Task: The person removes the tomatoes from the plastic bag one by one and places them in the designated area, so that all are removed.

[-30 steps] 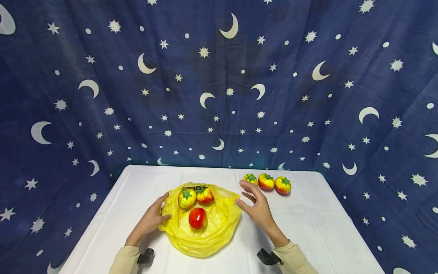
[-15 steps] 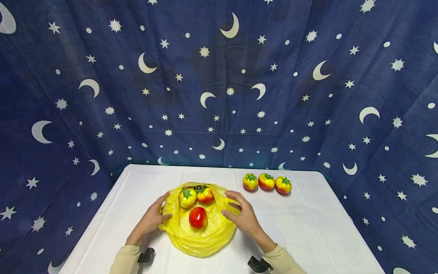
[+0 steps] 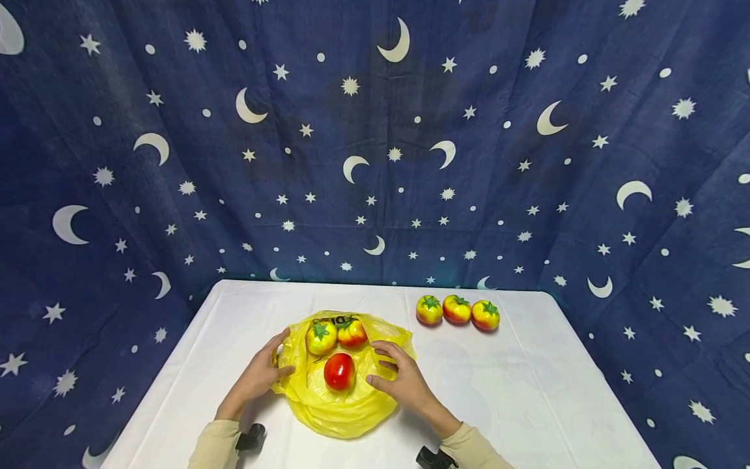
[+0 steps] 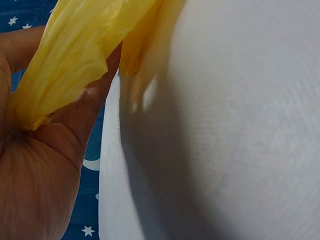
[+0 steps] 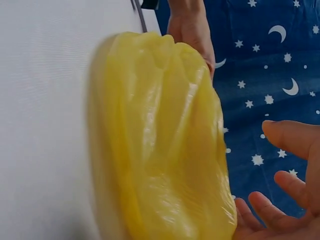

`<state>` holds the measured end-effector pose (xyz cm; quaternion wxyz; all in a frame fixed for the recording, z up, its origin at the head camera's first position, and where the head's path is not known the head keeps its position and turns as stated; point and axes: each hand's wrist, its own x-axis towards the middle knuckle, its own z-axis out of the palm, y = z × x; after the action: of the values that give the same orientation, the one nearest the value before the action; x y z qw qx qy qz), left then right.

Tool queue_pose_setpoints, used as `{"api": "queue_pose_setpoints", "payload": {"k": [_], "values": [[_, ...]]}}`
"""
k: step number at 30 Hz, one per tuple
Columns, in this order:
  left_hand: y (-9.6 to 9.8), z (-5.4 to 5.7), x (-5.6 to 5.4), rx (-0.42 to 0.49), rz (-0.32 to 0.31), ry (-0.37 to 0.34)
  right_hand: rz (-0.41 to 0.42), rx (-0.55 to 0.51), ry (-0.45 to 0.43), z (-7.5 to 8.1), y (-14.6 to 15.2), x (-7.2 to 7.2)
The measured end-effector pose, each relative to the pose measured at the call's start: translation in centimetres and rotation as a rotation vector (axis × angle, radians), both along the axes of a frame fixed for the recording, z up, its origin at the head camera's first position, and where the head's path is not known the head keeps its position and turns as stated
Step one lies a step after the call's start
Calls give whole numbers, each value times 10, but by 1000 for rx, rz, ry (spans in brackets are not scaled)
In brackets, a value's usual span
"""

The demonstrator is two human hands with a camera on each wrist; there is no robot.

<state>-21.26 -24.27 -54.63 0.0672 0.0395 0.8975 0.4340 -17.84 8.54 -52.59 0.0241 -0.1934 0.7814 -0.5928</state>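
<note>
A yellow plastic bag (image 3: 342,417) lies with its mouth spread wide, dark print on its far inner side. Inside sit a red tomato-like fruit (image 3: 339,372) and two yellow-and-red ones with green leafy tops, a yellower one (image 3: 321,338) and a redder one (image 3: 353,333). My left hand (image 3: 260,372) holds the bag's left edge, thumb inside the mouth; the left wrist view has the plastic (image 4: 80,55) running between thumb and fingers. Over the bag's right side, my right hand (image 3: 405,381) has its fingers spread and holds nothing, as the right wrist view also shows.
Three more of the glossy yellow-and-red fruits, a left one (image 3: 430,310), a middle one (image 3: 457,309) and a right one (image 3: 486,315), stand in a row at the back right of the white-covered table (image 3: 527,391). A blue curtain (image 3: 375,163) with moons and stars hangs behind.
My right hand has come away from the bag's right edge, moving left and nearer me over the bag. That edge sank inward, then spread outward again. My left hand keeps its place.
</note>
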Motion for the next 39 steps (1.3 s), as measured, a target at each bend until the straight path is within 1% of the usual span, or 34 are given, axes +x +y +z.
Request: {"api": "queue_pose_setpoints", "payload": {"k": [6, 16, 20, 24, 31, 35, 39], "values": [[0, -1, -2, 9, -5, 2, 22, 37, -18, -7, -4, -1], [-1, 2, -1, -10, -10, 5, 39, 88, -52, -8, -24, -7], [-1, 1, -2, -7, -4, 0, 40, 102, -70, -8, -32, -9], [0, 0, -2, -7, 7, -5, 41, 128, -83, -12, -37, -13], [1, 0, -1, 7, 11, -14, 35, 177, -115, -17, -43, -16], [1, -1, -1, 0, 7, -6, 34, 206, -148, -20, -44, -16], [0, -2, -1, 0, 4, -3, 31, 224, -163, -22, -45, -16]]}}
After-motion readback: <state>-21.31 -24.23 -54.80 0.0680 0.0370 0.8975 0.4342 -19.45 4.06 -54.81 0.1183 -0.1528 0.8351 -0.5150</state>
